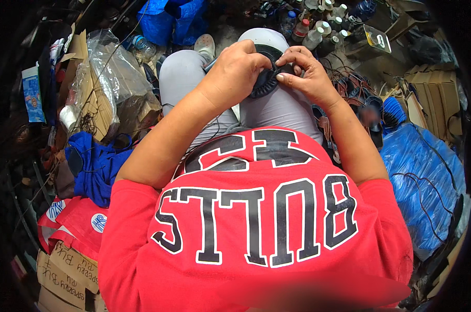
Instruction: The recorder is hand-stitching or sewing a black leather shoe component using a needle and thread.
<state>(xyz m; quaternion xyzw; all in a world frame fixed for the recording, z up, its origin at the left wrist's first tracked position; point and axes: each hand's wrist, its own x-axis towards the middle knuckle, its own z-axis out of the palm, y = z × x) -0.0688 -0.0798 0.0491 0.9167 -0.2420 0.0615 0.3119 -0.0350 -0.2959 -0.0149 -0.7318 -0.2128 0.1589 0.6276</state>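
A black shoe [265,86] with a ridged edge rests on my right knee, largely covered by my hands. My left hand [240,67] is closed at its left side, fingers curled in against it. From the other side, my right hand [307,75] pinches at the shoe's edge with thumb and fingertips. Both hands nearly meet over it. Whether a thread or small tool sits between the fingers is too small to tell. Under the shoe are my grey trousers [282,112].
Several bottles [316,37] stand beyond my right knee, near a clear-lidded container [376,39]. Dark shoes [368,101] and a blue plastic bag [425,182] lie to the right. On the left are clear plastic wrap [103,62], a blue cloth [97,164] and cardboard [69,275].
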